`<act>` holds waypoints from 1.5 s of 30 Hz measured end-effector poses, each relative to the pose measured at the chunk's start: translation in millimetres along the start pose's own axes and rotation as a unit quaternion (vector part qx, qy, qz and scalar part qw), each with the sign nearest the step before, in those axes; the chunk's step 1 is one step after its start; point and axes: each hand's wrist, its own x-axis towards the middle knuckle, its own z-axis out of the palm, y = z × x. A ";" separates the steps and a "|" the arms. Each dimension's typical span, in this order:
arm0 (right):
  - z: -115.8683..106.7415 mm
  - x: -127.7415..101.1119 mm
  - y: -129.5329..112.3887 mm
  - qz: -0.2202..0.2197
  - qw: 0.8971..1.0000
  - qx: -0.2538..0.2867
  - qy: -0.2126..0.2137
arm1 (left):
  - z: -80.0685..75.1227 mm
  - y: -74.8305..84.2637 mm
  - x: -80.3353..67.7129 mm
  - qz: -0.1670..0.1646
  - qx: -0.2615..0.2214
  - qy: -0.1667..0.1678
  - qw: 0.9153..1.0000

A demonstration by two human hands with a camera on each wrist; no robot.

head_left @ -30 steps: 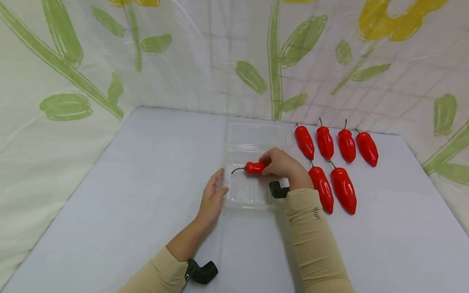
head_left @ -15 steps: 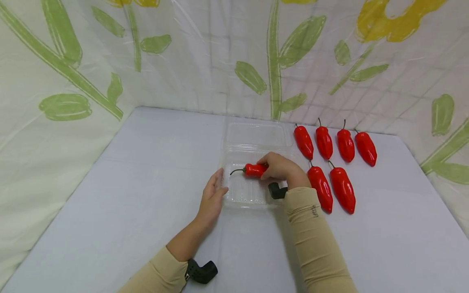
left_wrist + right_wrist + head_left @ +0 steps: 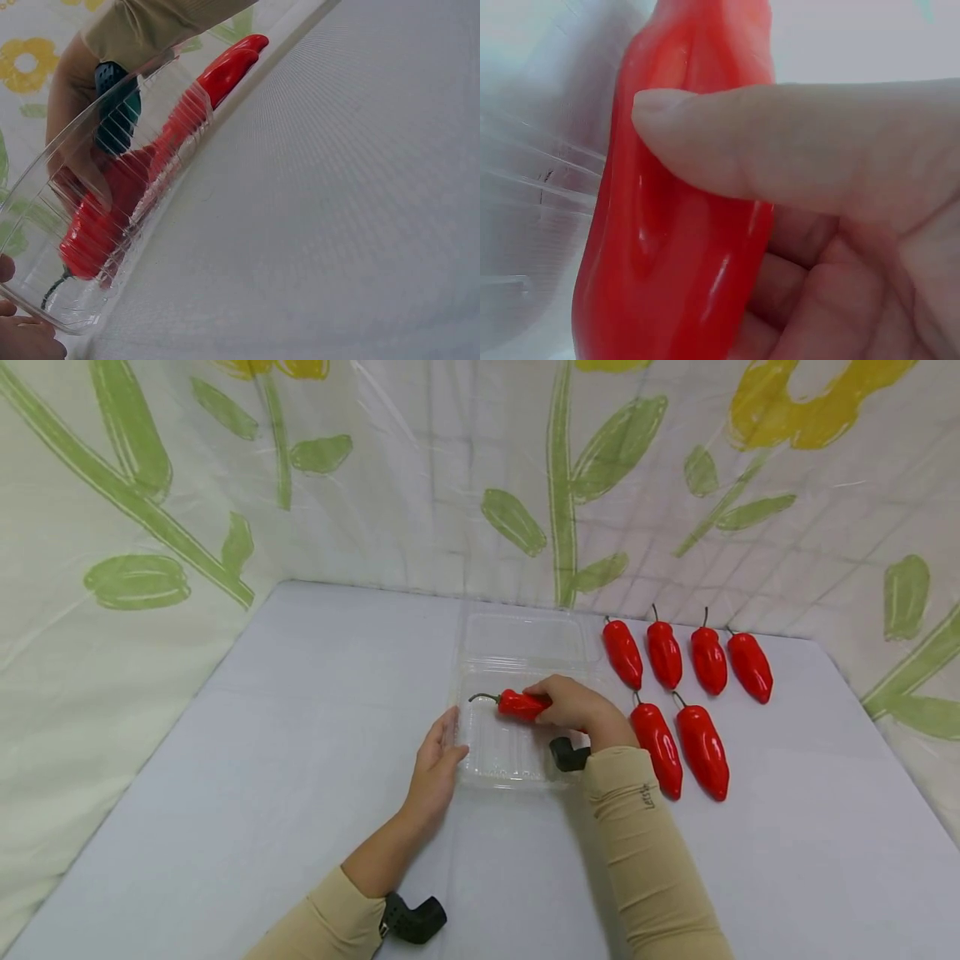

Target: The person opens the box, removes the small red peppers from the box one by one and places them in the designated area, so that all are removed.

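Observation:
A clear plastic clamshell container (image 3: 502,756) lies on the table with its lid folded back. At its left side my left hand (image 3: 433,768) grips the wall, thumb over the rim and fingers outside. My right hand (image 3: 576,703) holds a red chili pepper (image 3: 517,703) over the base, its green stem pointing left. In the right wrist view the thumb (image 3: 727,139) lies across the glossy pepper (image 3: 667,285), with fingers curled behind it. Through the clear wall, the left wrist view shows that pepper (image 3: 94,236) inside the container. Its far end is hidden by my right hand.
Several more red peppers (image 3: 702,752) lie in two rows right of the container, the back row near the table's far edge. A white curtain (image 3: 375,485) with painted flowers hangs behind the table (image 3: 300,735). Black wrist cameras (image 3: 415,918) sit on both wrists.
My right hand has shifted slightly toward me with the pepper, which now tilts a little, its stem end higher in view. My left hand stays on the container.

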 end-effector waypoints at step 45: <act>-21.9 -87.4 54.2 0.019 0.982 0.143 0.123 | -9.3 -6.4 2.6 -0.001 -0.004 0.004 1.000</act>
